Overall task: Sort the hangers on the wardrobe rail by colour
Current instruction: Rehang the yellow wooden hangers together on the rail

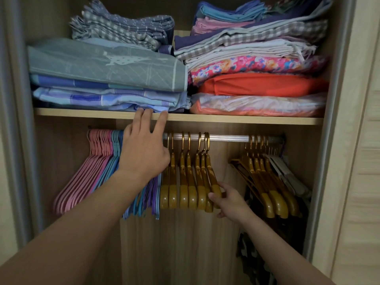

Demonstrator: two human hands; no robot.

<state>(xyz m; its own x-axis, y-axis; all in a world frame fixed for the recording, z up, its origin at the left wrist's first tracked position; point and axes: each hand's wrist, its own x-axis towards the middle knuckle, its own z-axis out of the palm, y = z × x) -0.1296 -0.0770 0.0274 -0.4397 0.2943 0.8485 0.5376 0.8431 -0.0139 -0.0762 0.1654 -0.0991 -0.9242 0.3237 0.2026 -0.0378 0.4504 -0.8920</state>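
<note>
A metal rail (226, 138) runs across the wardrobe under a shelf. Pink hangers (90, 171) hang at its far left, then blue ones (115, 159), with purple and blue ends showing below my left arm. A group of gold hangers (185, 182) hangs in the middle and a second gold group (267, 186) at the right. My left hand (144, 149) is raised in front of the rail with straight fingers reaching the shelf edge. My right hand (230, 198) pinches the lower end of the rightmost hanger of the middle gold group.
The wooden shelf (246, 120) above the rail holds stacks of folded bedding and cloth. White-grey hangers (287, 173) and dark patterned clothing (253, 254) hang at the far right. Wardrobe side walls and a sliding-door frame close in both sides.
</note>
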